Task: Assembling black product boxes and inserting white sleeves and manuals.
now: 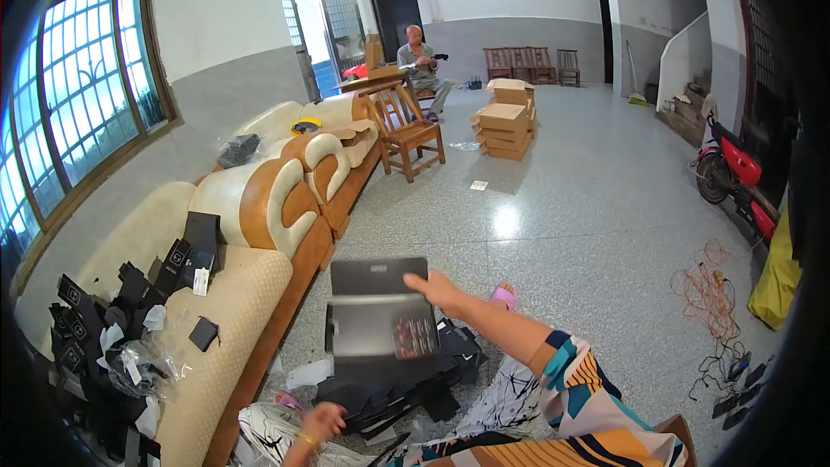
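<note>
My right hand (pixel 437 288) grips the right edge of a flat black box at its raised lid, with the thumb lying over the front. The black box (pixel 359 329) stands open above a pile of black boxes or flattened cartons (pixel 389 393) on the floor before me. A printed, reddish patch shows at the lower right of its inside. Low by my left knee hovers my left hand (pixel 322 422), its fingers loosely bent and apart, with nothing visible in them. A yellow band circles that wrist.
Many black boxes and plastic wrap lie on the cream sofa (pixel 251 272) at left. A wooden chair (pixel 406 130) and stacked cardboard cartons (pixel 506 130) stand farther off, with a seated person (pixel 419 60) behind. Tangled cables (pixel 713 294) and a red scooter (pixel 735 169) are at right.
</note>
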Demonstrator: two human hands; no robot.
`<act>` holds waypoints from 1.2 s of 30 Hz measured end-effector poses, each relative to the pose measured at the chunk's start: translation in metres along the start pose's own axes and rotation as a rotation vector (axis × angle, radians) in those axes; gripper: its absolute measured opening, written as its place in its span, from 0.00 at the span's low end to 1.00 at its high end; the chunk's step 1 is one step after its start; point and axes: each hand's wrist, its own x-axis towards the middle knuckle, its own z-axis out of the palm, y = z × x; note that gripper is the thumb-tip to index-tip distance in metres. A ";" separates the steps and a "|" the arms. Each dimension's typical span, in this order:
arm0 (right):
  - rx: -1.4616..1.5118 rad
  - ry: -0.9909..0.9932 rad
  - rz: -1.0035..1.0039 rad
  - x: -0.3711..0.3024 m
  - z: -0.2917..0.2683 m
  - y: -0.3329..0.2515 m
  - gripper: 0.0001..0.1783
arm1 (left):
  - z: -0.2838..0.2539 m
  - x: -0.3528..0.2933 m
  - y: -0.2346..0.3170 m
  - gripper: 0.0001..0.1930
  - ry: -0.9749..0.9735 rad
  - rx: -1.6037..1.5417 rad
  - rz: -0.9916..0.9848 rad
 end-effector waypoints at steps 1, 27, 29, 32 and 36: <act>-0.014 -0.107 0.050 -0.011 0.007 0.003 0.25 | -0.005 -0.006 0.023 0.20 0.129 -0.112 0.052; 0.302 -0.268 0.527 -0.050 0.040 0.092 0.15 | 0.050 0.038 0.052 0.13 0.476 -0.783 -0.125; 0.444 -0.387 0.681 -0.051 0.038 0.079 0.17 | 0.050 0.031 0.056 0.13 0.453 -0.880 -0.201; 0.327 -0.297 0.661 -0.061 0.033 0.086 0.17 | 0.049 0.037 0.022 0.12 0.290 -1.014 -0.255; 0.242 -0.283 0.697 -0.067 0.022 0.136 0.19 | 0.061 0.038 -0.010 0.14 0.316 -0.991 -0.250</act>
